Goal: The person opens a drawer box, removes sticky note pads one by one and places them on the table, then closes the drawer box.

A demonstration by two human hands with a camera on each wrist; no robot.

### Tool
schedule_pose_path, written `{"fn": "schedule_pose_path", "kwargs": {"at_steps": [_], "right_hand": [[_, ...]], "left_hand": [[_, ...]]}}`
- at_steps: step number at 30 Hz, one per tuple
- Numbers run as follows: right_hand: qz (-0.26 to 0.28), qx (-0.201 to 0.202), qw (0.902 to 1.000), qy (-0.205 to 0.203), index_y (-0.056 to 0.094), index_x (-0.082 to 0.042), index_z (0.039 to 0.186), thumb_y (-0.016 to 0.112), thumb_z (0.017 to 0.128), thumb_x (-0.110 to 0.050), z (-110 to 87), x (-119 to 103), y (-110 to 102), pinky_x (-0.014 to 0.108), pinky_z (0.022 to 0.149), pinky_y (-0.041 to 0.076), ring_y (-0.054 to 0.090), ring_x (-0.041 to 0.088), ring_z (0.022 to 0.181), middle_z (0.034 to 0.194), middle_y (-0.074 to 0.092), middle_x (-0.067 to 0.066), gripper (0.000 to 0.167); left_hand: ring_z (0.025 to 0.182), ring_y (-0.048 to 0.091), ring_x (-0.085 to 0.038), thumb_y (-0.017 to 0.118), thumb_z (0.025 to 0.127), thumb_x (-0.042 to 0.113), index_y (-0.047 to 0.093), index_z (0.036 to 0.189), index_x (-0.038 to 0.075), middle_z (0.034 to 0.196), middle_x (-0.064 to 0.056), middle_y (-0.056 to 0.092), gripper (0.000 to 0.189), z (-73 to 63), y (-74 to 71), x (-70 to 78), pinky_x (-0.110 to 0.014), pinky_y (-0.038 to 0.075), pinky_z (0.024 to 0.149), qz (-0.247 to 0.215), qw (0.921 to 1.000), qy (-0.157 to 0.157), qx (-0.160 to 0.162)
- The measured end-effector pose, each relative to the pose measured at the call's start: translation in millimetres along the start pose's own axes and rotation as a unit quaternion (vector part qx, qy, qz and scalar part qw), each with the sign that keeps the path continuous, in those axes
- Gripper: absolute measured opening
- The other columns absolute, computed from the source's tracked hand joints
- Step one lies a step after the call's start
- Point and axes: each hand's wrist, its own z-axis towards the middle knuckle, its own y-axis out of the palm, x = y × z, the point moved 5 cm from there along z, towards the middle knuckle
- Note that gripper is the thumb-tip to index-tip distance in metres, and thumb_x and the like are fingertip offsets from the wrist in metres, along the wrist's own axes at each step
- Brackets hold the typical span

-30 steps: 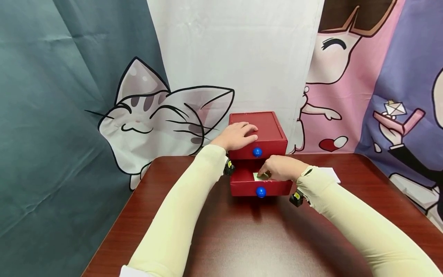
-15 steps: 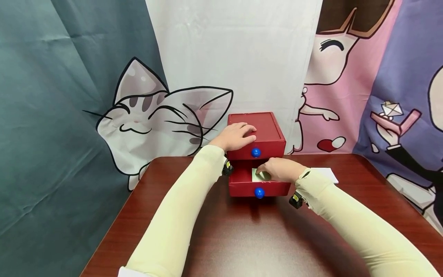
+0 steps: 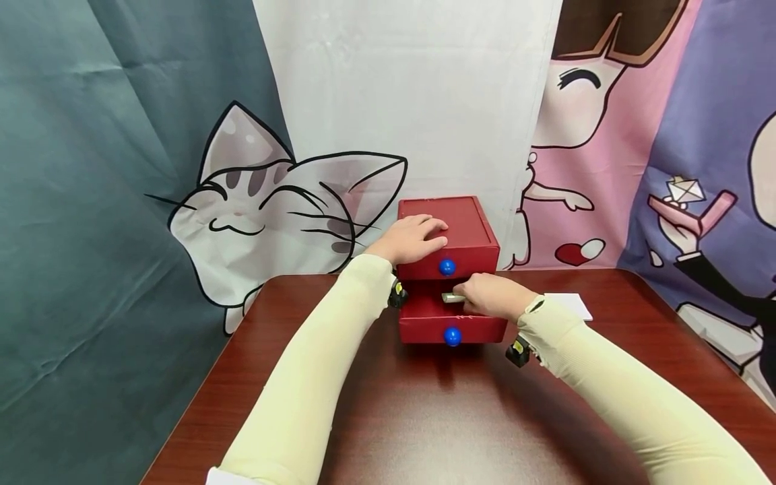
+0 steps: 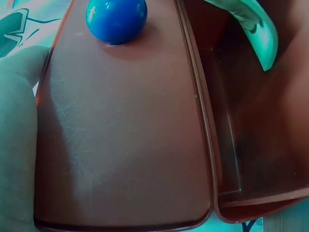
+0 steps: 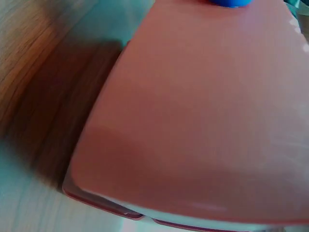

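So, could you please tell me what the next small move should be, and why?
Probably lift the pale slip out of the open lower drawer, since the right hand grips it there and the left hand rests on the cabinet.

Glare whitens the table (image 3: 424, 411); wrist views look dimmer and teal-tinted.

The drawer front (image 4: 128, 123) bears a blue knob (image 4: 117, 19); past one edge, fingers (image 4: 245, 18) pinch a curved sheet (image 4: 266, 43), and along the opposite lies the left hand (image 4: 17, 135).
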Motion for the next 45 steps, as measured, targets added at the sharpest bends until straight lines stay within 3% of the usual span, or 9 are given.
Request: {"fn": "schedule_pose_path", "kwargs": {"at_steps": [6,11,16,21,24,28,32,37,45], "right_hand": [[-0.004,0.016,0.9999,0.001,0.068,-0.011,0.092,0.073,0.088,-0.009,-3.6,-3,-12,0.031,0.064,0.057,0.062,0.013,0.063,0.072,0.065,-0.005,0.007],[0.021,0.035,0.9991,-0.007,0.068,-0.013,0.094,0.07,0.089,-0.007,-10.3,-5,-22,0.029,0.063,0.054,0.059,0.01,0.063,0.075,0.065,-0.007,0.009],[0.025,0.068,0.9971,-0.022,0.065,-0.015,0.093,0.069,0.087,-0.004,-20.9,-6,-36,0.025,0.058,0.047,0.051,0.005,0.061,0.07,0.057,-0.013,0.013],[0.023,0.128,0.9912,-0.027,0.071,-0.011,0.103,0.069,0.086,-0.003,-36.4,-1,-51,0.025,0.058,0.047,0.05,0.004,0.062,0.078,0.064,-0.01,0.02],[0.001,0.207,0.9772,-0.046,0.072,-0.01,0.099,0.07,0.082,-0.003,-49.1,1,-62,0.025,0.052,0.044,0.046,0.002,0.058,0.074,0.064,-0.008,0.02],[-0.034,0.318,0.9454,-0.061,0.072,-0.011,0.094,0.07,0.076,-0.003,-69.5,5,-73,0.023,0.046,0.04,0.041,0.001,0.053,0.068,0.063,-0.007,0.02],[-0.04,0.37,0.9267,-0.049,0.074,-0.009,0.093,0.064,0.074,-0.004,-88.2,17,-73,0.024,0.045,0.037,0.04,0.002,0.053,0.068,0.065,-0.005,0.022],[-0.034,0.367,0.9295,0.001,0.075,-0.007,0.092,0.065,0.071,-0.001,-108.0,38,-57,0.024,0.046,0.036,0.039,0.002,0.054,0.066,0.063,-0.007,0.024],[-0.087,0.257,0.9604,0.065,0.069,-0.011,0.092,0.072,0.071,-0.008,-127.4,62,-11,0.035,0.049,0.042,0.044,0.006,0.054,0.062,0.053,-0.013,0.021]], "left_hand": [[0.147,0.033,-0.025,0.041,0.104,0.051,0.051,0.147,0.029,0.158,-0.004,0.04,0.049,0.2,1.2,-3.1,-0.042,0.024,0.121,0.003,1.0,-0.001,0.001],[0.147,0.032,-0.024,0.041,0.104,0.052,0.051,0.147,0.029,0.158,-0.003,0.039,0.049,-0.9,1.1,-2.8,-0.042,0.022,0.122,0.001,1.0,-0.002,0.0],[0.148,0.031,-0.024,0.041,0.105,0.052,0.051,0.147,0.029,0.159,-0.003,0.038,0.049,-1.0,-0.4,-1.1,-0.041,0.023,0.121,0.001,1.0,-0.001,0.0],[0.147,0.032,-0.024,0.04,0.105,0.051,0.051,0.147,0.03,0.158,-0.003,0.039,0.048,0.2,0.8,-2.4,-0.041,0.024,0.121,0.005,1.0,-0.001,0.001],[0.147,0.032,-0.024,0.04,0.104,0.052,0.051,0.146,0.03,0.158,-0.002,0.039,0.048,1.7,1.9,-4.1,-0.04,0.024,0.121,0.006,1.0,-0.001,0.003],[0.147,0.032,-0.024,0.04,0.104,0.052,0.051,0.146,0.03,0.158,-0.003,0.039,0.049,2.9,2.6,-5.3,-0.041,0.023,0.121,0.003,1.0,0.0,0.003],[0.147,0.031,-0.025,0.039,0.104,0.053,0.051,0.146,0.03,0.158,-0.003,0.039,0.049,2.6,2.4,-5.2,-0.041,0.023,0.121,0.002,1.0,0.0,0.002],[0.147,0.031,-0.024,0.039,0.104,0.052,0.05,0.147,0.031,0.159,-0.003,0.038,0.049,1.9,1.5,-5.4,-0.04,0.022,0.121,0.008,1.0,-0.004,0.001],[0.148,0.031,-0.024,0.039,0.104,0.052,0.05,0.147,0.03,0.159,-0.003,0.038,0.05,1.8,2.1,-4.8,-0.041,0.022,0.122,0.003,1.0,-0.002,-0.001]]}}
